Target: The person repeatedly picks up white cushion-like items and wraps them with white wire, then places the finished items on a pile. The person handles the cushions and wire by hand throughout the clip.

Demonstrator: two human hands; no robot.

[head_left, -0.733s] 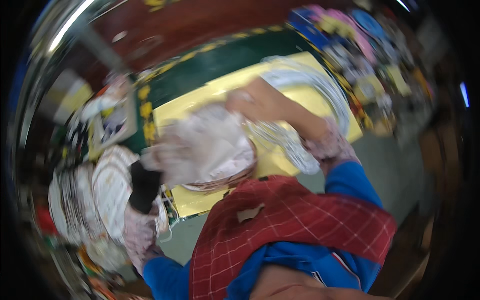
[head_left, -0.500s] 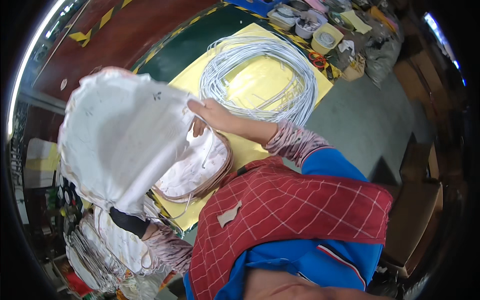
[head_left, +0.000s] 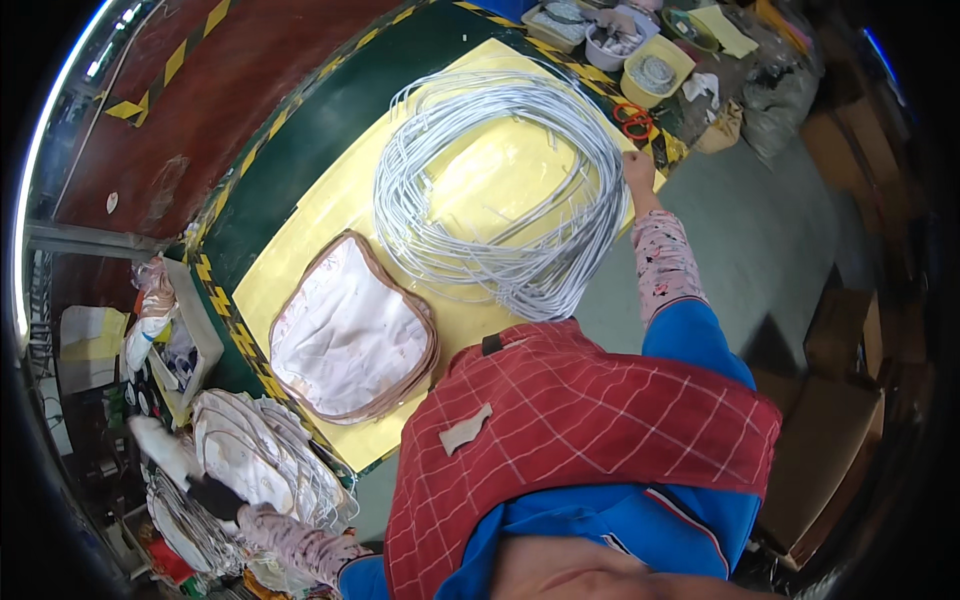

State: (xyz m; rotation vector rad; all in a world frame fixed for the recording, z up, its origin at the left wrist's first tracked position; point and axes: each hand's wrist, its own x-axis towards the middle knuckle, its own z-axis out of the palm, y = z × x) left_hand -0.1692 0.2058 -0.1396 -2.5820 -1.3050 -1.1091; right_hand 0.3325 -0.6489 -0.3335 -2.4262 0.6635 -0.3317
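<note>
Workshop interior, viewed from where I stand: a green table (head_left: 300, 150) edged with yellow-and-black striped tape (head_left: 218, 303) runs obliquely between a dark red surface (head_left: 260, 60) and a grey floor (head_left: 735, 230). Over the tabletop lies a yellow sheet (head_left: 300, 275), bearing a loose coil of white wires (head_left: 545, 285) toward its far end and, nearer the person, a neat stack of white, brown-edged fabric pieces (head_left: 352, 325). Beyond the coil, red-handled scissors (head_left: 632, 121) rest at the table's taped corner, just beside a yellow tub (head_left: 655, 72). Cardboard boxes (head_left: 825, 455) stand on the right; a pale tray (head_left: 207, 335) adjoins the left edge. Hands: the right hand (head_left: 638, 172), bare with fingers curled, is at the coil's right side; whether it grips a wire cannot be told. The left hand (head_left: 213, 495), dark-covered and partly blurred, is at a pile of white fabric-covered hoops (head_left: 250, 450) left of the table; its grip is indiscernible.
</note>
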